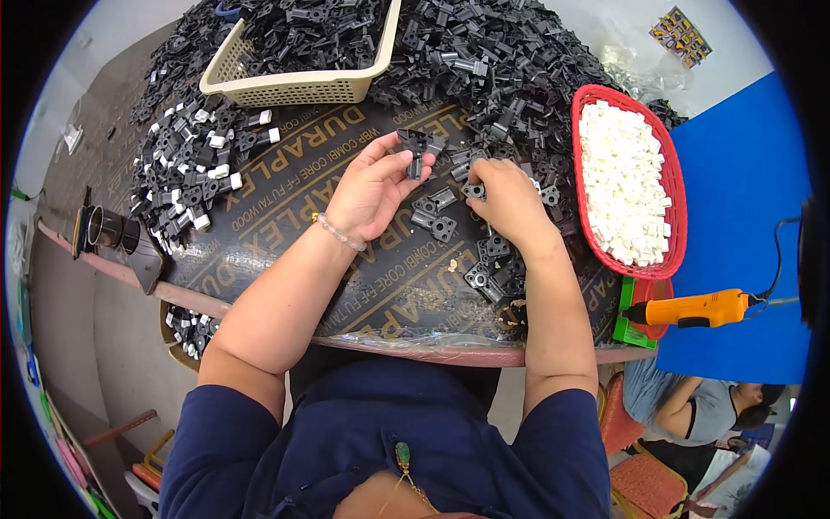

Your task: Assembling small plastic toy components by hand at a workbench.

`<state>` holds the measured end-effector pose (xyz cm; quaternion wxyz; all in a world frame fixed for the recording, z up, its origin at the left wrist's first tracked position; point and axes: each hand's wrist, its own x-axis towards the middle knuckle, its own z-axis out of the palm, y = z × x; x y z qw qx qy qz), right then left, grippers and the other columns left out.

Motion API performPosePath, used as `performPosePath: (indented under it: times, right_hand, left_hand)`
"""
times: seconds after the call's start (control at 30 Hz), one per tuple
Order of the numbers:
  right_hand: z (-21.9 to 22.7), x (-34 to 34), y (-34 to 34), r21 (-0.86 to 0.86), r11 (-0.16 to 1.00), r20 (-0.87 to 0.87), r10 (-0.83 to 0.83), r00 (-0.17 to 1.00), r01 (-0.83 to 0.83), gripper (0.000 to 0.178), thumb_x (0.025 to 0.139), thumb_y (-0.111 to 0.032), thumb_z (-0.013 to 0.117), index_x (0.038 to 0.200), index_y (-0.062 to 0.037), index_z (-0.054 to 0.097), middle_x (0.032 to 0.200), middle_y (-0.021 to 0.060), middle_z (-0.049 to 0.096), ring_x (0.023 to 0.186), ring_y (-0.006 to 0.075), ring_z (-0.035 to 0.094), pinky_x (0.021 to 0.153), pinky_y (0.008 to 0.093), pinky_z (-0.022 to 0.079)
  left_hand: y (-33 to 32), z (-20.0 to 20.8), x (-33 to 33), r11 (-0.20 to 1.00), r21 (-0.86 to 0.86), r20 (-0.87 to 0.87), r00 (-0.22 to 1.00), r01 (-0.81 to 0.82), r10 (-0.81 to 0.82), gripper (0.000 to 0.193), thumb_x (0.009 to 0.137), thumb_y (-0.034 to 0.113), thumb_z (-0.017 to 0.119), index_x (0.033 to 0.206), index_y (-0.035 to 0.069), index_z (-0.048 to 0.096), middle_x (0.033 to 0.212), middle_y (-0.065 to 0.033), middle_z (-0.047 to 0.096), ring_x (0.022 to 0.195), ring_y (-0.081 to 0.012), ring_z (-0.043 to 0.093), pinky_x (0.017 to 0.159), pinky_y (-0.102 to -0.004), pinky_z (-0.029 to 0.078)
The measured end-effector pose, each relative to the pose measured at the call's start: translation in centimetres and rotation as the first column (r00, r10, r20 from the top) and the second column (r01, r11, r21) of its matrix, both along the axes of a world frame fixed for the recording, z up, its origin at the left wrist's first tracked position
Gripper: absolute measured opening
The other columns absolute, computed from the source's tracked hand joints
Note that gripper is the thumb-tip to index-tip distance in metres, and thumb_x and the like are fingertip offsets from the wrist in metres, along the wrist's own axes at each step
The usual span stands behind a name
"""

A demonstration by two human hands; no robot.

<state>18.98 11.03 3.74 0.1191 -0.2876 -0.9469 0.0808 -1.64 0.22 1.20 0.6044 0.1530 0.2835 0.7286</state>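
My left hand [370, 189] is raised over the table, its thumb and fingers closed on a black plastic part [416, 164] with a flat end and a short stem. To its right, my right hand [512, 201] reaches down into loose parts, fingertips pinched on another black plastic part [475, 191]. My palm and fingers hide most of that piece. Between and below the hands lie several similar black parts [435, 216], and a few more [489, 278] sit beside my right forearm.
A large heap of black parts [519, 60] covers the far side, with a cream basket [298, 91] of them. Parts with white caps [194, 164] lie left. At right are a red basket [581, 173] of white pieces and an orange electric screwdriver [696, 308]. Another person [705, 411] sits lower right.
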Motion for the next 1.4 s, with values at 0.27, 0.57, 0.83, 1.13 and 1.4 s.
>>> performPosePath:
  times: [0.27,0.57,0.83,1.13,1.4]
  right_hand:
    - [1.4,-1.8,-1.9,-0.750,0.617,-0.561,-0.401,0.724,-0.239,0.042,0.087,0.002,0.073,0.127,-0.0001,0.062,0.103,0.0021,0.066,0.088,0.0094,0.063,0.080,0.0248,0.055]
    - [1.9,-2.3,-3.3,-0.363,0.926,-0.631,-0.162,0.759,-0.103,0.032,0.079,-0.007,0.082,0.109,-0.0015,0.073,0.112,0.0064,0.065,0.085,0.0110,0.062,0.072,0.0237,0.050]
    - [1.6,-1.4,-2.3,-0.101,0.995,-0.599,-0.062,0.798,0.001,0.033,0.082,-0.011,0.081,0.111,-0.0003,0.072,0.113,0.0072,0.067,0.091,0.0135,0.064,0.075,0.0261,0.053]
    - [3.0,-0.6,-2.0,-0.760,0.620,-0.474,-0.326,0.818,-0.194,0.015,0.090,-0.008,0.073,0.102,-0.0006,0.066,0.094,-0.0006,0.068,0.085,0.0051,0.060,0.078,0.0215,0.049]
    - [4.3,0.3,-1.8,-0.693,0.712,-0.495,-0.355,0.793,-0.114,0.023,0.089,-0.013,0.075,0.107,-0.0005,0.067,0.093,0.0012,0.068,0.083,0.0076,0.061,0.076,0.0240,0.050]
  left_hand:
    - [-0.6,0.0,0.7,0.996,-0.001,-0.111,0.990,0.092,-0.092,0.035,0.096,0.003,0.062,0.131,0.007,0.056,0.117,-0.0099,0.068,0.102,-0.0190,0.067,0.092,-0.0355,0.054]
    - [-1.0,-0.3,1.2,0.964,0.025,-0.045,0.964,0.263,-0.262,0.035,0.096,0.007,0.066,0.130,0.007,0.059,0.117,-0.0038,0.066,0.105,-0.0139,0.063,0.090,-0.0330,0.053]
    - [-1.6,0.7,2.5,0.953,0.127,-0.118,0.959,0.273,-0.259,0.042,0.096,0.003,0.064,0.137,0.001,0.054,0.125,-0.0074,0.063,0.112,-0.0154,0.062,0.098,-0.0313,0.052]
    - [-1.8,0.0,2.6,0.996,-0.019,-0.727,0.682,0.092,-0.077,0.021,0.095,0.004,0.065,0.115,-0.004,0.063,0.097,-0.0030,0.069,0.086,-0.0068,0.063,0.077,-0.0226,0.052]
    - [-2.1,1.3,2.7,0.996,-0.020,-0.780,0.621,0.091,-0.072,0.017,0.096,0.004,0.064,0.111,-0.003,0.062,0.094,-0.0031,0.068,0.083,-0.0065,0.062,0.075,-0.0225,0.052]
